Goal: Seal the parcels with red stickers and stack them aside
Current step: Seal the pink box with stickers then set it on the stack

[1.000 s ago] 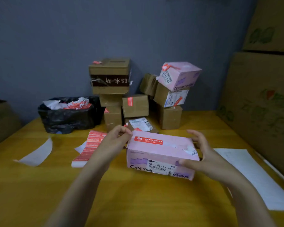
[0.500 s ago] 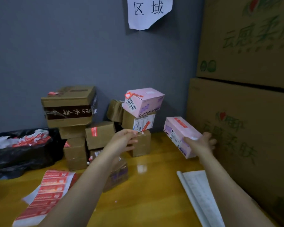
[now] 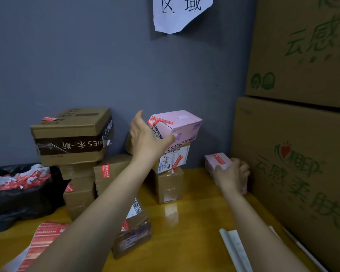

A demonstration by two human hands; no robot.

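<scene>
My right hand grips a pink parcel with a red sticker on top. It holds it low over the yellow table, against the big carton at the right. My left hand reaches to the pink "Contact lenses" box on top of the parcel stack. Its fingers are straight beside the box's left end and its thumb touches the front face. That box carries a red sticker over its left edge and sits tilted on a labelled brown box.
Several sealed brown boxes are stacked against the grey wall. Red sticker sheets lie at the lower left, by a black bag of waste backing. Large cartons wall the right side. White paper lies near the front right.
My right hand has carried the pink parcel from the table's middle to the back right and lowered it. My left hand has risen from that parcel to the top pink box.
</scene>
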